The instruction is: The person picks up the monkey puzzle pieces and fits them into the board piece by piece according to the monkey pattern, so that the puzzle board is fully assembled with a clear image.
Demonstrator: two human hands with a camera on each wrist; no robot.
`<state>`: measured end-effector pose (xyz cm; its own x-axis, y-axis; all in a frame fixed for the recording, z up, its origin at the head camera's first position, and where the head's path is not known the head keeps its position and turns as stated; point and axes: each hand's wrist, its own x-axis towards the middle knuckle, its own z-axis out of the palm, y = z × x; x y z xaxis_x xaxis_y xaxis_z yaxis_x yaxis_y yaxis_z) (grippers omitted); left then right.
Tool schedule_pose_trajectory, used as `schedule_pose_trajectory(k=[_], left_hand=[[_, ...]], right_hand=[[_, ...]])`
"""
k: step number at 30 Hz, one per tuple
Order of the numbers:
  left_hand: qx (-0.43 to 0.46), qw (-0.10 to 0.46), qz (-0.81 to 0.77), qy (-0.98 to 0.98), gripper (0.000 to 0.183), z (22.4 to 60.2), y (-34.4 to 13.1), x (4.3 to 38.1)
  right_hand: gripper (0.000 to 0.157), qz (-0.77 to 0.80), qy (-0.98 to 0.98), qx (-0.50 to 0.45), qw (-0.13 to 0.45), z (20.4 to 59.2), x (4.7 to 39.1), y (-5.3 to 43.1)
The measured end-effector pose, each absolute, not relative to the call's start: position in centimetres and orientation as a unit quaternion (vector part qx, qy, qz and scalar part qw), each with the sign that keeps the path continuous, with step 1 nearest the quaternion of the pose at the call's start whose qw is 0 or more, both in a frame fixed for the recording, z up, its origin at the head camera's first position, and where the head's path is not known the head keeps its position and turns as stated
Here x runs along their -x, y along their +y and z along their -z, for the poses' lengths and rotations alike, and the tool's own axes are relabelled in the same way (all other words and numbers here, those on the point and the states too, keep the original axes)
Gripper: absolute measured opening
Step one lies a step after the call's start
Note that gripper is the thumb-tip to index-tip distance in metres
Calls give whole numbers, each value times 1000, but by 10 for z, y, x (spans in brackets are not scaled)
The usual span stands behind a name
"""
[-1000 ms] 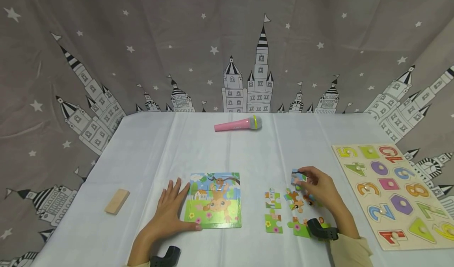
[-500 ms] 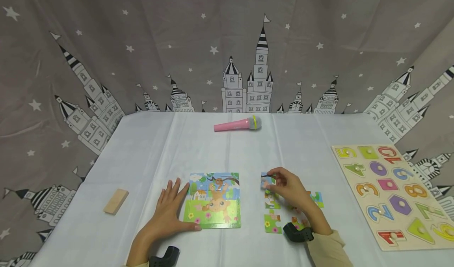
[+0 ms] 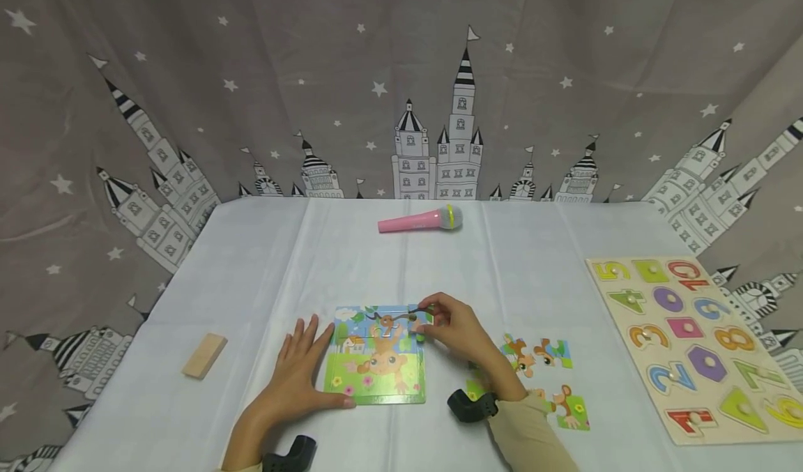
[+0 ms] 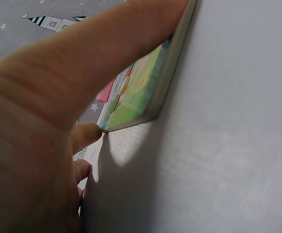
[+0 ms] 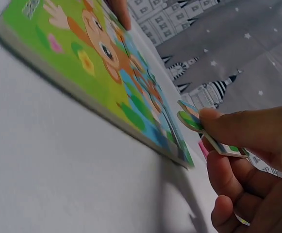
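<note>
A square puzzle board (image 3: 376, 400) with a monkey picture lies on the white-covered table in the head view. My left hand (image 3: 295, 374) rests along its left side, fingers spread and straight, the thumb (image 4: 97, 53) at the near edge. With thumb and fingertips, my right hand (image 3: 461, 332) pinches a jigsaw piece (image 5: 189, 120) with blue and green on it. That piece overlaps the board's far right corner in the head view, and the right wrist view has it held just off that corner, tilted. Several loose jigsaw pieces (image 3: 571, 410) lie right of the board, some hidden by the right forearm.
A wooden number board (image 3: 728, 437) with knobbed shapes lies at the right. Toward the back is a pink toy microphone (image 3: 410, 222). A plain wooden block (image 3: 205, 355) sits on the left. A grey castle-print curtain (image 3: 251, 61) hangs behind the table.
My right hand has carried the jigsaw piece leftward from above the loose pieces to the board's far right corner, uncovering several loose pieces. The left hand has stayed on the board.
</note>
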<state>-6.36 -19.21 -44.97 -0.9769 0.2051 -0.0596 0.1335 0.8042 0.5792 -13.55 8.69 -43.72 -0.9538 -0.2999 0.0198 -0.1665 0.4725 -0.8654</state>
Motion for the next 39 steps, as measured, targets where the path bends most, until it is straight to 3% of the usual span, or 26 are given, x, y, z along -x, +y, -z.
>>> schedule_pose_trajectory(k=[12, 39], left_hand=[[-90, 58, -300, 948, 118, 452, -194, 64], [-87, 59, -305, 947, 118, 450, -193, 63]], right_hand=[[31, 459, 868, 175, 72, 441, 139, 60], [36, 387, 900, 196, 38, 434, 134, 53]])
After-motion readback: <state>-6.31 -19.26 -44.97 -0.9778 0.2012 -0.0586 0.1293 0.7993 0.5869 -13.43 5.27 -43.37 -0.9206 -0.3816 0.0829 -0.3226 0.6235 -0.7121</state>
